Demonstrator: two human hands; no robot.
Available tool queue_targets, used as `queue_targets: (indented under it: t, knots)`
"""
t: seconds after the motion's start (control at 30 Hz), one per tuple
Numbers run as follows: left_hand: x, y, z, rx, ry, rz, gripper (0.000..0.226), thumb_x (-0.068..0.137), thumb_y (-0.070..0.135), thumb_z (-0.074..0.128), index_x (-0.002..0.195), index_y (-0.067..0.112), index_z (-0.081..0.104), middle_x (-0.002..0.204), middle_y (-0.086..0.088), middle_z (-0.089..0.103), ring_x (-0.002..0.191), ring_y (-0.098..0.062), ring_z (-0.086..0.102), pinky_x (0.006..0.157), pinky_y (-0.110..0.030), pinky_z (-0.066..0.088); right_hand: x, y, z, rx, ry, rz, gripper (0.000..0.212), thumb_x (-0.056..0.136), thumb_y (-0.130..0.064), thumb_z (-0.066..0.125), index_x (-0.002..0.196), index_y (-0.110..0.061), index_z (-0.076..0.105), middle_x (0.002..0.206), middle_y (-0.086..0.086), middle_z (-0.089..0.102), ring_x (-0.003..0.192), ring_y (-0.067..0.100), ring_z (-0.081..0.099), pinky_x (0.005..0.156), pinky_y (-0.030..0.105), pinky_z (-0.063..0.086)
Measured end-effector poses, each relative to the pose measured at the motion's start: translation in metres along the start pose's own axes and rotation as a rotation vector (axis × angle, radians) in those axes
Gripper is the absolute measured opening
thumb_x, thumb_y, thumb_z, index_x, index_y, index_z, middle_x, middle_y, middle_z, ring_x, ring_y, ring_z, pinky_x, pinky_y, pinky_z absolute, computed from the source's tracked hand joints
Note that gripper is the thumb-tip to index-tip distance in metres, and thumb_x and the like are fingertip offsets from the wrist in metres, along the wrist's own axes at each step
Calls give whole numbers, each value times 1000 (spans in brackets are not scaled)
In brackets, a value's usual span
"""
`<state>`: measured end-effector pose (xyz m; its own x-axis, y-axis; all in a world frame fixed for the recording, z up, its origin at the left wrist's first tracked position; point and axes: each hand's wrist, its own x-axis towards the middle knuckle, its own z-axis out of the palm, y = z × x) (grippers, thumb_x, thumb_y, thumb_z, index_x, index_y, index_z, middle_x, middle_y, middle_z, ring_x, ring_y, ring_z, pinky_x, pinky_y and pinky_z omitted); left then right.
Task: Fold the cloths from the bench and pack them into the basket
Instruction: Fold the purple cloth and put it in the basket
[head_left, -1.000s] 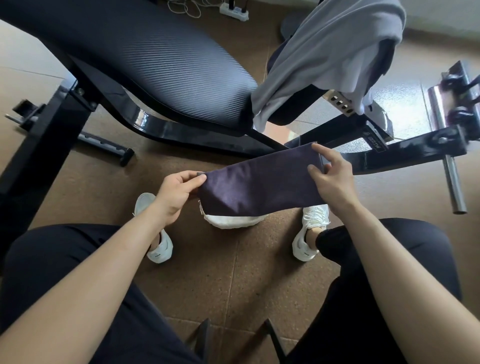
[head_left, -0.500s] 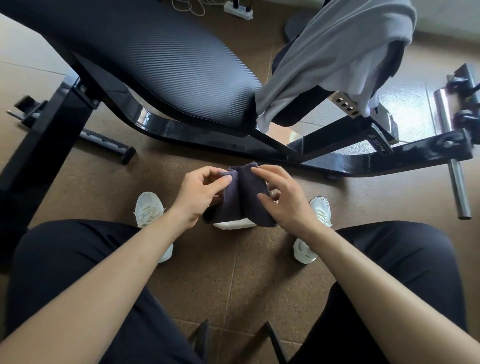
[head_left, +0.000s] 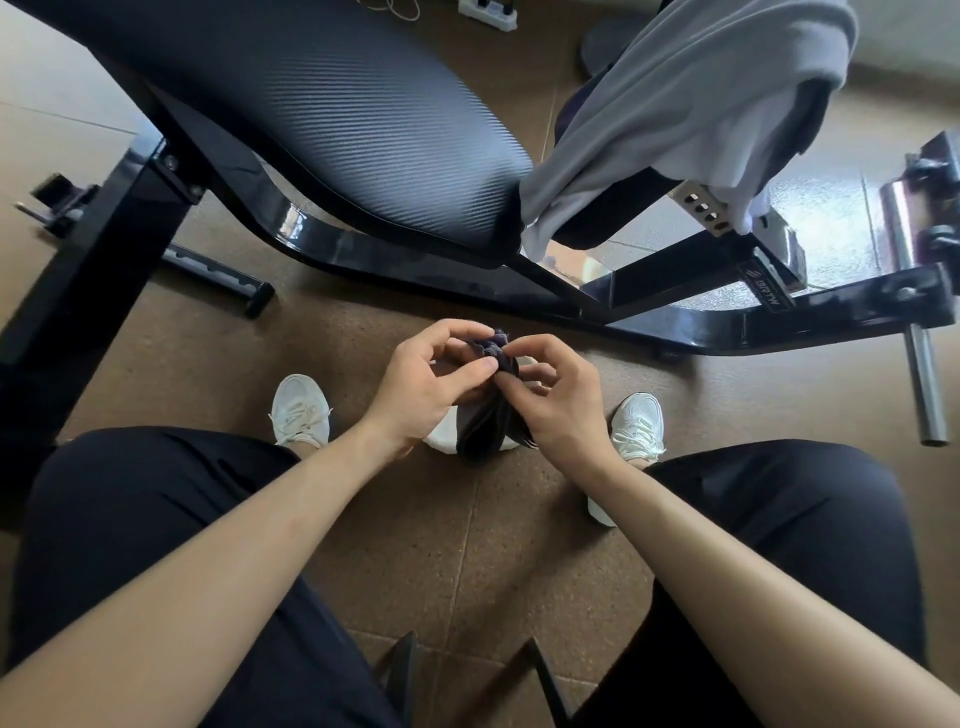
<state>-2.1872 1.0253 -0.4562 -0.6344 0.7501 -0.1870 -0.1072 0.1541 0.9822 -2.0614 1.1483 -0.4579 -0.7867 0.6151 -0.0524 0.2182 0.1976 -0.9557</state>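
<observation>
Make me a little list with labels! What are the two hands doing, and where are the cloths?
left hand: pinches the dark purple cloth near its top
right hand: pinches the same cloth, close beside the left
dark purple cloth: bunched narrow, hanging down between the hands
light grey cloth: draped over the right part of the black padded bench
white object: on the floor, mostly hidden, cannot tell what

I see the small cloth (head_left: 488, 421) between the left hand (head_left: 426, 389) and right hand (head_left: 558, 408), above the floor (head_left: 467, 551). Behind them stands the tabletop (head_left: 363, 130), with a draped cloth (head_left: 701, 104) over its right end.
</observation>
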Motion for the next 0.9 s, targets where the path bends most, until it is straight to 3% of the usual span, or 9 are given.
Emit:
queue_targets:
  t: [0.07, 0.23, 0.33, 0.47, 0.53, 0.63, 0.7, 0.9]
  knots:
    - [1, 0, 0, 28, 44, 7, 21, 95, 6, 67, 114, 16, 70, 102, -8, 70, 97, -23, 74, 78, -39, 64, 1, -2, -1, 38, 12, 25, 18, 91, -6, 72, 106, -14, 68, 100, -3, 73, 91, 14, 73, 79, 33, 61]
    - [4, -2, -2, 54, 59, -29, 16, 97, 1, 59, 105, 10, 70, 103, -12, 69, 92, -19, 74, 78, -40, 64, 2, -1, -4, 87, 23, 81, 16, 91, -5, 71, 105, -12, 69, 101, 1, 73, 91, 20, 73, 84, 46, 62]
    - [3, 1, -1, 74, 13, -43, 16, 97, 6, 62, 106, 13, 72, 104, -10, 72, 95, -19, 73, 79, -34, 63, 1, -2, -5, 67, 12, 69, 17, 90, -4, 73, 105, -11, 68, 101, 0, 72, 90, 19, 73, 83, 40, 62]
    - [7, -1, -4, 98, 14, -80, 7, 92, 15, 72, 99, 13, 73, 99, -16, 71, 93, -29, 73, 78, -45, 64, 1, -2, -4, 43, -6, 38, 17, 89, -2, 74, 102, -11, 69, 98, -2, 72, 84, 12, 72, 75, 27, 59]
    - [7, -1, -4, 135, 6, -76, 8, 91, 15, 74, 96, 9, 72, 95, -18, 71, 89, -31, 73, 76, -42, 64, 2, -1, -1, 17, -5, 34, 17, 89, -2, 74, 100, -14, 69, 94, -3, 71, 79, 10, 70, 71, 25, 58]
    - [6, 1, -4, 234, 32, -20, 8, 89, 12, 75, 92, 8, 70, 92, -12, 71, 87, -27, 71, 73, -33, 63, 3, 1, 1, -45, 28, 28, 18, 88, -4, 74, 95, -20, 68, 90, -6, 71, 76, 13, 68, 66, 24, 54]
    - [6, -2, -5, 319, 77, 37, 8, 86, 11, 76, 88, 14, 69, 89, -4, 70, 87, -23, 69, 75, -37, 62, 3, 1, 1, -103, 48, 11, 20, 87, -5, 74, 95, -23, 67, 91, -7, 70, 78, 13, 68, 66, 21, 52]
    - [5, -5, -6, 399, 102, 142, 13, 86, 13, 76, 90, 22, 67, 91, 6, 70, 88, -14, 68, 76, -30, 59, 1, -2, 2, -109, 29, 17, 33, 87, -7, 74, 116, -21, 68, 97, -8, 70, 85, 12, 68, 75, 30, 60]
